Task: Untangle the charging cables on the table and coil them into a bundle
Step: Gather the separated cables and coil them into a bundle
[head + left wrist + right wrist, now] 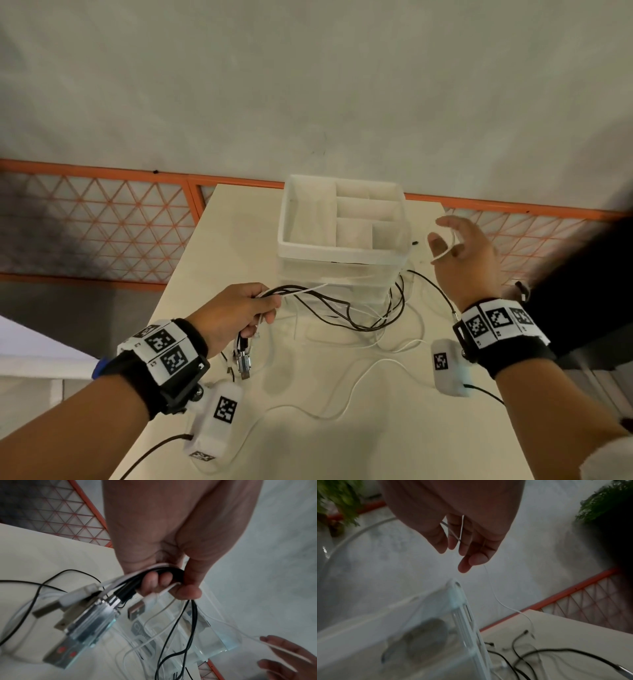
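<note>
Left hand (239, 313) grips the bunched plug ends; the white cable (445, 251) runs toward the tabletop's far right corner, looped over the loosely spread right hand (462, 255).

Cables (359, 315) before organizer (342, 222), on table (308, 428)

Setting: indoor staged recording space, not clearly home or office. Evidence: bare grey concrete floor (308, 85); orange-framed lattice barrier (102, 222) behind a plain white worktop (308, 428); clear drawer organiser (342, 222); potted green plants (339, 500) on floor; tag-marked wristbands (164, 349).
</note>
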Available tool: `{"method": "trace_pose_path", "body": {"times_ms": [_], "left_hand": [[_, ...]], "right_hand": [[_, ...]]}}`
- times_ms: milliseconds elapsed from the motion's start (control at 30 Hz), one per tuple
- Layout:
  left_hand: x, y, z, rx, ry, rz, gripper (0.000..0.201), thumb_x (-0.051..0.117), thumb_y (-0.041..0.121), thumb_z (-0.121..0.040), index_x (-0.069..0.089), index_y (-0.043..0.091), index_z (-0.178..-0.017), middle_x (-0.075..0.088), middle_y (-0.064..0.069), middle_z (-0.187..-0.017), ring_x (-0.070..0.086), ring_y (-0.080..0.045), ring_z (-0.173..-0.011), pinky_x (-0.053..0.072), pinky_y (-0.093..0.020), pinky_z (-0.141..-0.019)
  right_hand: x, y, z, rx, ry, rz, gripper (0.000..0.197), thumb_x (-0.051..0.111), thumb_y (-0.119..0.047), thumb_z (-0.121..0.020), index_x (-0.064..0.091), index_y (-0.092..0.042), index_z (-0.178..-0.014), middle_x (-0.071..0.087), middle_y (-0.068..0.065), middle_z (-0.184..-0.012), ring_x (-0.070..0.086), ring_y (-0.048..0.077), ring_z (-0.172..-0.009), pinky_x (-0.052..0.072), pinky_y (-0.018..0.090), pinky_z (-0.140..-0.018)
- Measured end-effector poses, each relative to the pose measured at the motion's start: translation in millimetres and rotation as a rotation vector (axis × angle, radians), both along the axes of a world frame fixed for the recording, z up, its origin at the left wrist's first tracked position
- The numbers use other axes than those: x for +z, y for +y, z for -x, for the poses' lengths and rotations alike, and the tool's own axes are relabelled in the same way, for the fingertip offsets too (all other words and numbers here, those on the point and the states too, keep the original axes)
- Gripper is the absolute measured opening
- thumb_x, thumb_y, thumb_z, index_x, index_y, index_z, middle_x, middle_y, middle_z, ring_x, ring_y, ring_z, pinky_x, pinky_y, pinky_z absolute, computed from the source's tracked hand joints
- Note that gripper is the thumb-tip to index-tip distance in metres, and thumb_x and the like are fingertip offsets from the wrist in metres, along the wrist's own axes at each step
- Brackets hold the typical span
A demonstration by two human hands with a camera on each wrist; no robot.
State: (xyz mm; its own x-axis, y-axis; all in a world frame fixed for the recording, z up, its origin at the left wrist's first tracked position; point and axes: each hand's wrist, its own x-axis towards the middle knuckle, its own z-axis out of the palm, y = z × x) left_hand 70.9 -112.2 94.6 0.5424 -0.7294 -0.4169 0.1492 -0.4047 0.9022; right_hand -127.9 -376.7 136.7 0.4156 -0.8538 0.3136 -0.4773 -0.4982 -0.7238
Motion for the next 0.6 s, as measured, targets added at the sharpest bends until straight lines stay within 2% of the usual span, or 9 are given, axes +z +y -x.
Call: {"method": "trace_pose_path", "body": {"times_ms": [67, 100, 167, 200, 300, 367, 400, 467, 600], "left_hand": [[0.8, -0.9, -0.3, 0.026, 0.025, 0.009, 0.019, 0.058, 0.02, -0.098, 0.062, 0.005, -0.086, 0.058, -0.001, -0.06, 0.029, -0.012, -0.053, 0.028, -0.021, -0.043], [1.3, -1.2, -0.6, 0.039, 0.036, 0.012, 0.021, 0.058, 0.021, -0.098, 0.061, 0.006, -0.084, 0.059, -0.001, -0.061, 0.028, -0.013, -0.053, 0.027, -0.021, -0.043], [2.1, -1.9, -0.4, 0.056, 0.054, 0.014, 0.021, 0.058, 0.02, -0.098, 0.059, 0.006, -0.082, 0.059, -0.002, -0.06, 0.027, -0.013, -0.052, 0.027, -0.021, -0.043], [2.2, -2.6, 0.0, 0.057, 0.059, 0.013, 0.02, 0.059, 0.019, -0.097, 0.059, 0.006, -0.083, 0.059, -0.002, -0.06, 0.027, -0.013, -0.052, 0.027, -0.021, -0.043], [3.5, -6.3, 3.7, 0.029, 0.079, 0.005, 0.015, 0.059, 0.017, -0.098, 0.06, 0.004, -0.09, 0.058, -0.002, -0.059, 0.027, -0.013, -0.051, 0.027, -0.022, -0.043], [6.9, -12.0, 9.3, -0.023, 0.091, 0.004, 0.014, 0.058, 0.017, -0.098, 0.058, 0.005, -0.091, 0.056, -0.001, -0.057, 0.028, -0.012, -0.05, 0.026, -0.022, -0.043], [9.3, -15.2, 12.8, -0.052, 0.095, 0.007, 0.013, 0.057, 0.017, -0.098, 0.058, 0.006, -0.091, 0.055, -0.001, -0.056, 0.029, -0.012, -0.05, 0.026, -0.022, -0.044], [14.5, -20.8, 19.2, -0.092, 0.108, 0.027, 0.013, 0.055, 0.016, -0.099, 0.061, 0.004, -0.097, 0.051, -0.001, -0.057, 0.03, -0.012, -0.05, 0.026, -0.022, -0.045], [20.1, -23.3, 22.6, -0.147, 0.008, 0.035, 0.019, 0.053, 0.019, -0.1, 0.065, 0.005, -0.094, 0.053, -0.004, -0.062, 0.042, -0.012, -0.054, 0.032, -0.023, -0.051]], "right_hand": [[-21.6, 2.8, 7.9, 0.021, 0.161, -0.087, 0.034, 0.063, -0.016, -0.094, 0.062, -0.029, -0.125, 0.069, 0.001, -0.115, 0.067, 0.019, -0.082, 0.052, 0.035, -0.092], [-34.6, 4.9, 12.7, 0.045, 0.317, -0.148, 0.042, 0.063, -0.013, -0.092, 0.06, -0.029, -0.131, 0.066, 0.003, -0.126, 0.067, 0.022, -0.1, 0.048, 0.037, -0.101], [-55.5, 11.5, 22.5, 0.107, 0.656, -0.26, 0.065, 0.062, -0.01, -0.087, 0.045, -0.029, -0.146, 0.048, 0.007, -0.149, 0.052, 0.029, -0.13, 0.04, 0.04, -0.11], [-60.8, 15.2, 24.2, 0.121, 0.725, -0.282, 0.072, 0.062, -0.01, -0.085, 0.038, -0.027, -0.151, 0.041, 0.01, -0.152, 0.049, 0.031, -0.132, 0.04, 0.041, -0.11], [-55.9, 38.7, 10.1, 0.238, 0.44, -0.122, 0.059, 0.066, -0.009, -0.083, 0.055, -0.024, -0.139, 0.053, 0.005, -0.14, 0.067, 0.02, -0.096, 0.046, 0.028, -0.092], [-44.6, 65.6, -8.3, 0.44, 0.232, 0.049, 0.042, 0.072, -0.013, -0.083, 0.067, -0.026, -0.122, 0.061, -0.006, -0.125, 0.059, -0.002, -0.061, 0.05, 0.024, -0.078], [-40.4, 79.1, -17.5, 0.539, 0.192, 0.101, 0.037, 0.074, -0.019, -0.083, 0.069, -0.028, -0.118, 0.063, -0.008, -0.12, 0.052, -0.009, -0.056, 0.051, 0.024, -0.075], [-39.6, 102.3, -32.0, 0.661, 0.239, 0.119, 0.031, 0.073, -0.028, -0.084, 0.068, -0.031, -0.114, 0.064, -0.011, -0.112, 0.045, -0.013, -0.061, 0.052, 0.026, -0.074], [-53.3, 121.7, -42.4, 0.716, 0.335, 0.11, 0.014, 0.059, -0.025, -0.091, 0.073, -0.029, -0.093, 0.066, -0.009, -0.089, 0.06, 0.012, -0.08, 0.054, 0.04, -0.071]]}}
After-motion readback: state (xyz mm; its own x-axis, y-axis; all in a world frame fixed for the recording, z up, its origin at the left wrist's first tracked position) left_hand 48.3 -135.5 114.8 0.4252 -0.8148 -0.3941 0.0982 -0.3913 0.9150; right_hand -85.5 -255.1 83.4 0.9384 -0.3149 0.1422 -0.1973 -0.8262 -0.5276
